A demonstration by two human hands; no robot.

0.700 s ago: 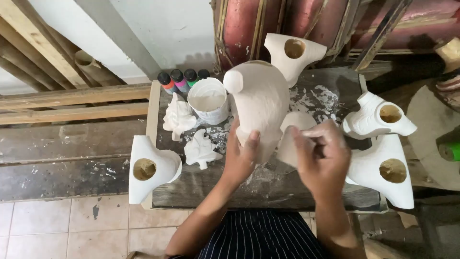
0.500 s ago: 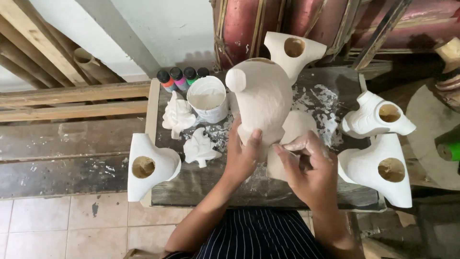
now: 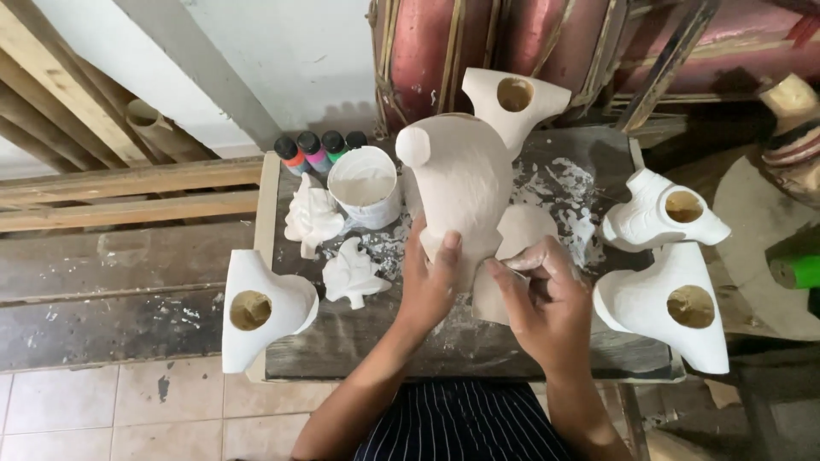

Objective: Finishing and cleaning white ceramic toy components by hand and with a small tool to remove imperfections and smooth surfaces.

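**My right hand has dropped to the base of the plaster figure**

The counter (image 3: pixel 342 341) in front of me is dark and dusted with white plaster. On it stands the tall white plaster figure (image 3: pixel 457 183), upright at the middle, its round knob pointing left. My left hand (image 3: pixel 431 282) is on it as before, fingers (image 3: pixel 450 248) wrapped up its lower front, holding it steady.

What has changed is my right hand (image 3: pixel 547 299). A moment ago it was raised at the figure's right flank; now it sits lower and nearer to me, fingers (image 3: pixel 525 260) pinched together on a pale flat scrap against the figure's foot. I cannot tell just what that scrap is. I judge the rubbing has moved down to the base.

Around it lie hollow white casts, one at my left (image 3: pixel 260 307), two at my right (image 3: pixel 662 299), one beyond (image 3: pixel 512 94). Smaller: a white tub (image 3: pixel 366 183), paint bottles (image 3: pixel 318 149), two carved plaster bits (image 3: pixel 312 213).
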